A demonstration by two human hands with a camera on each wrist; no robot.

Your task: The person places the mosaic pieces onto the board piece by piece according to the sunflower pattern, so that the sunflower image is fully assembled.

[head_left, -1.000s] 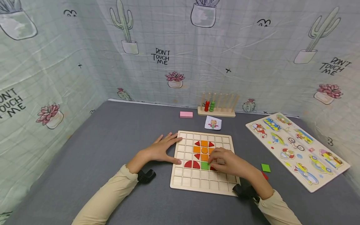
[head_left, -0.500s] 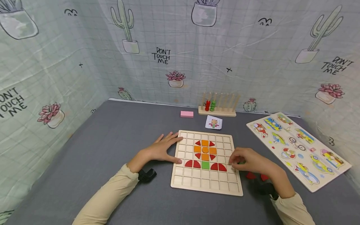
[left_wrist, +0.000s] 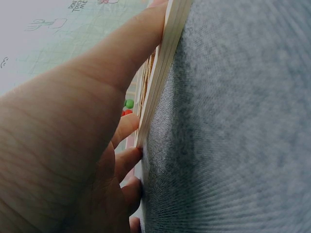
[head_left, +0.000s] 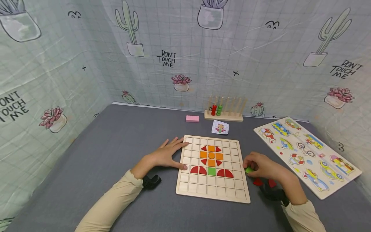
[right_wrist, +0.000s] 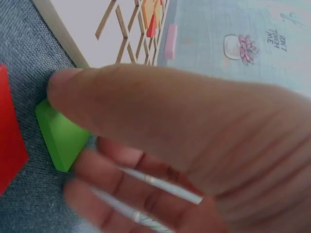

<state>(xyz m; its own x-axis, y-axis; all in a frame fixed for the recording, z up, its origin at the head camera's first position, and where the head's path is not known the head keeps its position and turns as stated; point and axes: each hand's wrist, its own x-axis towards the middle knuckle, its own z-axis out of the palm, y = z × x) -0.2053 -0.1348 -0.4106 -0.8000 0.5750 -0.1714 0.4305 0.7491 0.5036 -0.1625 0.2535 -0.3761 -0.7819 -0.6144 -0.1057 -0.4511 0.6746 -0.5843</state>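
Note:
In the head view a wooden grid board (head_left: 213, 195) carries orange squares, a round orange piece (head_left: 211, 155), small red triangles (head_left: 218, 163), a green square (head_left: 211, 171) and red quarter-circle pieces (head_left: 198, 169). My left hand (head_left: 168, 154) rests at the board's left edge, fingers spread, with the thumb (left_wrist: 131, 43) over the rim in the left wrist view. Just off the right edge my right hand (head_left: 262, 166) pinches a green tile (right_wrist: 63, 133) between thumb and fingers, low over the cloth. The hand covers part of this tile.
Red pieces (head_left: 258, 182) lie under my right wrist. A picture puzzle board (head_left: 307, 154) stands to the right. Behind the grid board are a pattern card (head_left: 220, 127), a pink block (head_left: 192, 119) and a peg rack (head_left: 223, 117) with red and green beads.
My right hand has moved right, from over the grid board to the table beside it, uncovering red quarter-circles. It now has a green tile at its fingertips. My left hand stays put.

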